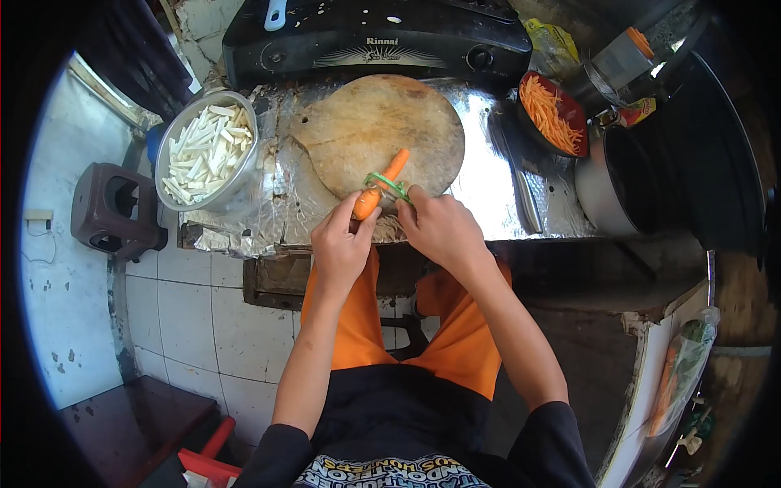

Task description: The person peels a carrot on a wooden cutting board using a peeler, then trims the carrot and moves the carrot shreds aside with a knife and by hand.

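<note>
My left hand [342, 238] is closed around the thick end of an orange carrot [394, 167]. The carrot points up and to the right over the lower edge of a round wooden cutting board [374, 122]. In my right hand [439, 226] is a green peeler [387, 184], gripped at its right end. The peeler's head lies across the carrot, near my left fingers. My right fingertips partly hide the peeler's handle.
Left of the board stands a bowl [253, 154] of pale cut sticks. Shredded carrot [550, 114] fills a dark red bowl at the right, above a knife [529, 199]. A black Rinnai stove [374, 41] is behind the board; a pot [598, 191] is far right.
</note>
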Demonstrator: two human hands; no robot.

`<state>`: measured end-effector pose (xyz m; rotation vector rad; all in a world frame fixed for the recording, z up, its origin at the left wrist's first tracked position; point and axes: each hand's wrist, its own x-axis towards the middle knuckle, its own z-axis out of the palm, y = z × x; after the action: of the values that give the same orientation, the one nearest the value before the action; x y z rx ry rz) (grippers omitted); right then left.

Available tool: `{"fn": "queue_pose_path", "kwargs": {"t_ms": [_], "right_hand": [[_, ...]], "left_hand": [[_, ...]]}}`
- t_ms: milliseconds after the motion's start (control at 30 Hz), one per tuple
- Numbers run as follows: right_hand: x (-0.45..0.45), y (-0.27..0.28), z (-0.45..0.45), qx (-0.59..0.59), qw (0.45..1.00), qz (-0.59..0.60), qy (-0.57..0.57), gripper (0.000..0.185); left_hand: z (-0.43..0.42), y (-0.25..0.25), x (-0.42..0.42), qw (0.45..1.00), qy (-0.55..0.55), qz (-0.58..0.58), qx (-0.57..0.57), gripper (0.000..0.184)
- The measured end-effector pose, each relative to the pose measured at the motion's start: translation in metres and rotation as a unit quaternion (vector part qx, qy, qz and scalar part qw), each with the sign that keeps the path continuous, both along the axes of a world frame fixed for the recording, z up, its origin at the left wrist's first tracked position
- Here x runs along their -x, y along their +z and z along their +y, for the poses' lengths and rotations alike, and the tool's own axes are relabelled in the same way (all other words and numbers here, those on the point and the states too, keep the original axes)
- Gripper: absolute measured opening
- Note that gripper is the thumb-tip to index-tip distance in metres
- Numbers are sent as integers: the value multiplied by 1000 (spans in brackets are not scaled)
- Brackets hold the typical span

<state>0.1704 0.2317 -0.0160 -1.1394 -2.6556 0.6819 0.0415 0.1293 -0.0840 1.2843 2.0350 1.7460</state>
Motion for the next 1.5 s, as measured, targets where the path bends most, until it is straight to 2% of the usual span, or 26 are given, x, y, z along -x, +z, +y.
{"fn": "queue_pose_path", "kwargs": {"t_ms": [433, 600, 867, 1000, 1100, 1167, 1233, 1300, 1333, 1400, 1500], "right_hand": [[0, -3, 31, -82, 996, -22, -15, 33], [2, -3, 34, -77, 996, -19, -32, 33], [11, 5, 24, -43, 995, -23, -88, 34], [13, 4, 29, -22, 994, -16, -108, 36], [12, 1, 37, -12, 992, -11, -126, 36], [16, 2, 51, -20, 990, 0, -140, 36], [9, -1, 58, 14, 988, 32, -147, 37], [2, 2, 56, 27, 988, 43, -145, 38], [-3, 6, 51, 48, 981, 84, -169, 40], [-14, 9, 53, 73, 965, 142, -208, 43], [-30, 3, 61, 37, 955, 181, -230, 38]], "left_hand": [[1, -1, 1, 1000, -4, 0, -20, 29], [0, -2, 2, 999, 0, 44, -31, 29], [-1, -4, 1, 1000, 5, 16, 0, 28], [-2, -4, 2, 999, 3, 37, -13, 29], [-6, -5, 0, 1000, -5, 8, -26, 28], [-12, 3, -1, 990, -6, -137, 11, 28], [-12, 2, 0, 993, -11, -118, 17, 28], [-4, -1, 2, 1000, 0, -16, -5, 28], [-3, -1, 2, 1000, 0, -17, -7, 28], [-4, 1, 0, 994, 4, -106, 7, 26], [-2, 3, 0, 998, 16, -55, 22, 25]]}}
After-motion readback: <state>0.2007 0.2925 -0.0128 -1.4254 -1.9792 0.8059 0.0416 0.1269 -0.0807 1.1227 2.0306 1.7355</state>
